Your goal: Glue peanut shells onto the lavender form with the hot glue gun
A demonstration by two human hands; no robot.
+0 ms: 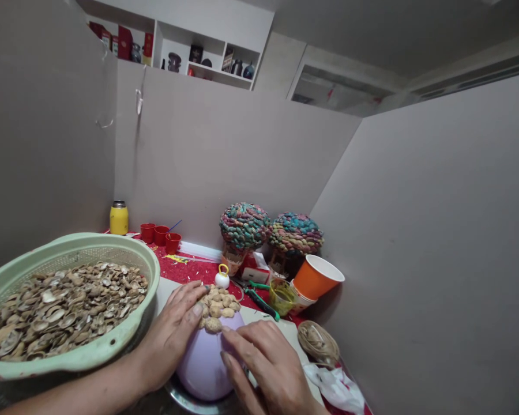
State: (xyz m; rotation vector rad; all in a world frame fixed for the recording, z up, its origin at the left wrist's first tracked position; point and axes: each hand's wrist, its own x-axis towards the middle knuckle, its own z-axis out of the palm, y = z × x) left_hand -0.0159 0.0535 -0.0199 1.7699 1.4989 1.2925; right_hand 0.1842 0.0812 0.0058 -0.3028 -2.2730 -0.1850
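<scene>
A smooth lilac balloon (205,366) sits in a shiny metal bowl (199,405), its top covered with tan peanut shells (216,305). My left hand (177,328) holds the balloon's left side, its fingers stretched close together along the shells and its thumb on their edge. On the right, my right hand (270,360) has its fingers bent and apart. Its index fingertip touches the balloon by the lowest shell; I see nothing between those fingers. Left of my hands, a pale green colander (149,271) holds a heap of loose shell halves (69,305).
Behind stand two colourful rope-covered balloon models (244,226), a white pot with a yellow ring (222,278), green-handled pliers (263,302) and an orange paper cup (318,278). Red cups (161,235) and a yellow bottle (119,219) are back left. Twine (318,343) lies right. Grey partitions (225,150) enclose the table.
</scene>
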